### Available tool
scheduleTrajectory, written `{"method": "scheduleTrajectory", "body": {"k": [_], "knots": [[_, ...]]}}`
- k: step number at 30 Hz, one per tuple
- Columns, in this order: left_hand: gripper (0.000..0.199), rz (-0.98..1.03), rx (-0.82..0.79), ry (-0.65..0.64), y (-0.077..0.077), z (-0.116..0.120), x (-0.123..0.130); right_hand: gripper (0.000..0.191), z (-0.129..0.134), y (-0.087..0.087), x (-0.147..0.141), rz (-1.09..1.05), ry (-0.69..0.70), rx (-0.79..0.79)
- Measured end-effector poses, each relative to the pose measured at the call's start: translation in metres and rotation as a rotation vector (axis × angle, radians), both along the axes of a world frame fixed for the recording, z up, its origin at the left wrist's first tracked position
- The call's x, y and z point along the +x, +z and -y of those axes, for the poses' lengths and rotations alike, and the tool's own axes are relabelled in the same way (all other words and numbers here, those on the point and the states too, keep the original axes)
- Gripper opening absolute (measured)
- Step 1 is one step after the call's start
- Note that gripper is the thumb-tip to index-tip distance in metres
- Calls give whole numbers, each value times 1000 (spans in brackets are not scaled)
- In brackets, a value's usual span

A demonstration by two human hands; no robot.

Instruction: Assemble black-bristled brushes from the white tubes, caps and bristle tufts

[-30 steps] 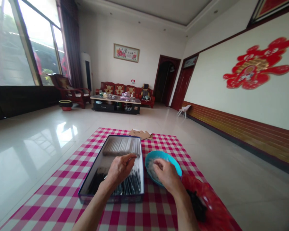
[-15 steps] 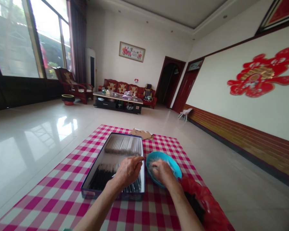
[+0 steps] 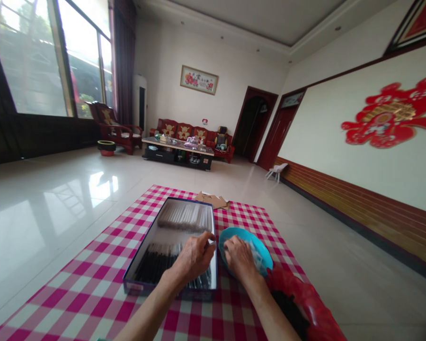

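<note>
My left hand (image 3: 198, 254) is above the right side of a shallow box, its thumb and forefinger pinched. A small whitish bit shows at the fingertips, too small to name. Inside the box (image 3: 129, 286), clear thin tubes (image 3: 186, 215) lie at the far end and dark slim sticks with clear ends (image 3: 152, 263) at the near end. My right hand (image 3: 239, 255) reaches over the left part of a blue bowl (image 3: 266, 251), fingers curled downward. Translucent small pieces (image 3: 257, 258) lie in the bowl. Whatever the right fingertips hold is hidden.
A pink checked cloth (image 3: 102, 270) covers the table. Flat brown cardboard (image 3: 213, 201) lies behind the box. A red plastic bag (image 3: 312, 303) with dark contents (image 3: 291, 310) sits at the near right, beside my right forearm. Farther off stand a coffee table (image 3: 177, 152) and a small stool (image 3: 277, 171).
My right hand has shifted slightly left across the bowl, uncovering more of the translucent pieces. The left hand stays over the box; a whitish bit now shows at its fingertips. The view has turned slightly.
</note>
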State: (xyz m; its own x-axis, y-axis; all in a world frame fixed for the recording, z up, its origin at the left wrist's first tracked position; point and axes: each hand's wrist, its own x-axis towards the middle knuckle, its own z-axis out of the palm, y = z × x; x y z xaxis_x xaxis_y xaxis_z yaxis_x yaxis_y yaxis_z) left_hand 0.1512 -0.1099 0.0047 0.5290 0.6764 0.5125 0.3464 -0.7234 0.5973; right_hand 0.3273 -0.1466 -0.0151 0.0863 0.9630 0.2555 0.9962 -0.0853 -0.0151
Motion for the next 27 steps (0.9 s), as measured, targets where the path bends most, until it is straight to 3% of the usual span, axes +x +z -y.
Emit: {"method": "scheduleTrajectory", "body": {"k": [9,13,17,19,23,27], "knots": [[23,18,4,-6,1,-1,-1,20,5,2,10,-140,81,39],[23,0,-10,7,3,-2,-3,28,10,23,34,-193,85,47],[23,1,8,-14,7,-1,-5,22,45,50,65,-225,66,15],[24,10,26,-40,10,1,-3,20,72,54,79,-256,75,-34],[24,-26,75,-57,13,8,3,23,115,35,98,-292,9,-118],[22,-45,121,-100,8,17,11,22,124,7,99,-201,-69,-53]]}}
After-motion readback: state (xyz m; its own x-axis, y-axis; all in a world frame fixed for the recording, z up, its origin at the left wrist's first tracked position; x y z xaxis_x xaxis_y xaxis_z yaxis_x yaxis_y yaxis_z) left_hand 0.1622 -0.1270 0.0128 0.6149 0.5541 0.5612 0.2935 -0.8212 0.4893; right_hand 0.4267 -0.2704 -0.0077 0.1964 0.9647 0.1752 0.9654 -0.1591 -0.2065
